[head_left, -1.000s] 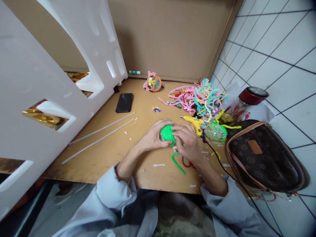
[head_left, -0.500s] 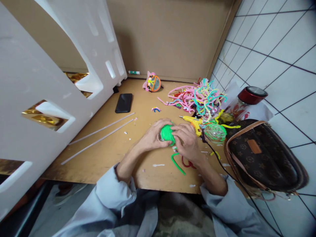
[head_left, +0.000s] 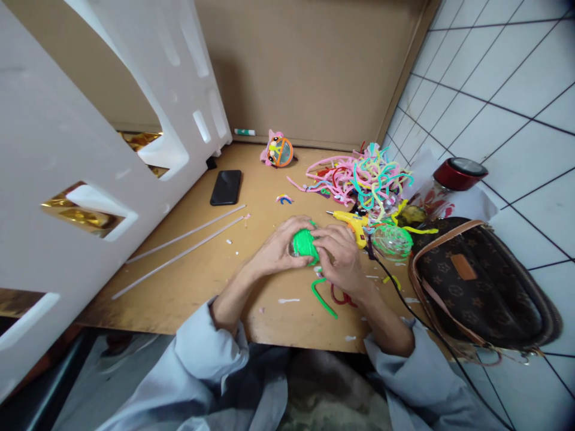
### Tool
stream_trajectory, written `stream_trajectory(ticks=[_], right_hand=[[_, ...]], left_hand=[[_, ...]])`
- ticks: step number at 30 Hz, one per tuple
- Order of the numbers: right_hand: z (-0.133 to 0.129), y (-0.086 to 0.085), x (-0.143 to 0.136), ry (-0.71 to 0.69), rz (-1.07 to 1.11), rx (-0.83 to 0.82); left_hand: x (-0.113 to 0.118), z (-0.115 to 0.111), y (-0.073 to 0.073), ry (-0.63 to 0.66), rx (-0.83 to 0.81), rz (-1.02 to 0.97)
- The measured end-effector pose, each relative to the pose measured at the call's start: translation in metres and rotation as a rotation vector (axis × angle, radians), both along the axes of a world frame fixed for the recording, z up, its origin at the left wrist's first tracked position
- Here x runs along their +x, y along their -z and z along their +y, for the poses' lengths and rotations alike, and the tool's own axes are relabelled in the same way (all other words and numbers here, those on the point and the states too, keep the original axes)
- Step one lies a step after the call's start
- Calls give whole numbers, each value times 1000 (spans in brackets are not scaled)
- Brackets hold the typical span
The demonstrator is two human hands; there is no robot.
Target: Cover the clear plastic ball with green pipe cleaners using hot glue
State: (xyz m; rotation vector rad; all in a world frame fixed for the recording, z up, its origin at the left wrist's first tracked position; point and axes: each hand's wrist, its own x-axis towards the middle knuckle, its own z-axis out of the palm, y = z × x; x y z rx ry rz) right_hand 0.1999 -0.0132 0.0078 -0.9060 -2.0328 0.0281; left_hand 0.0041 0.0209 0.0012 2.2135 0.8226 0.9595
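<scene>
Above the middle of the table, a clear round ball wrapped in bright green pipe cleaner (head_left: 304,244) is between my two hands. My left hand (head_left: 279,244) curls around its left side, thumb below and fingers over the top. On its right side, my right hand (head_left: 340,254) presses bent fingertips against the green winding. Part of the ball is hidden by the fingers. Just below my right hand lie a loose green pipe cleaner (head_left: 323,298) and a dark red one (head_left: 342,296). A yellow hot glue gun (head_left: 354,226) rests beyond my right hand.
A heap of coloured pipe cleaners (head_left: 359,176), another green-wound clear ball (head_left: 393,241), a red-lidded bottle (head_left: 458,173) and a brown handbag (head_left: 485,281) stand right. Left are two white sticks (head_left: 179,255) and a phone (head_left: 226,187). A pink-and-orange figure (head_left: 277,149) sits behind.
</scene>
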Motion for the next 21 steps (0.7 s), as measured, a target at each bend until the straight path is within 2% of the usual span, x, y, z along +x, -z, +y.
stream_trajectory(ticks=[11,17,21], right_hand=[[1,0,0,-15,60,1],[0,-2,-1,-27,99,-47],[1,-2,-2,-35,223,-150]], left_hand=[[1,0,1,2,3,-29],[-1,0,-2,17,-6,9],[-1,-1,-4,20,-17,7]])
